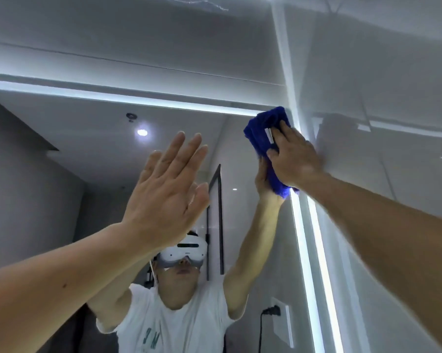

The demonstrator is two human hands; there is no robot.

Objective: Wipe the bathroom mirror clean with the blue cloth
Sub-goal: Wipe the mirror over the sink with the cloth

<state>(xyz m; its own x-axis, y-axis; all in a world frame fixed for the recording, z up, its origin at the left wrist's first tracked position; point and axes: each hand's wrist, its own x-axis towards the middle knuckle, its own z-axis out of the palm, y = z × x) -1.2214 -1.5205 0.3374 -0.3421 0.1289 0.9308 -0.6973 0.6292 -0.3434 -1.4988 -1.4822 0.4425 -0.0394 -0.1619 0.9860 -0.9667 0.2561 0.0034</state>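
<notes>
The cloth (260, 138), bunched at the top right corner of the mirror (92, 138), could slide off its edge if pushed too far right. Its long axis stands near upright, upper end in the corner. The right hand (295, 160) curls its fingers over it; the left hand (164, 189), fingers straight, holding nothing, may smear the mirror.
</notes>
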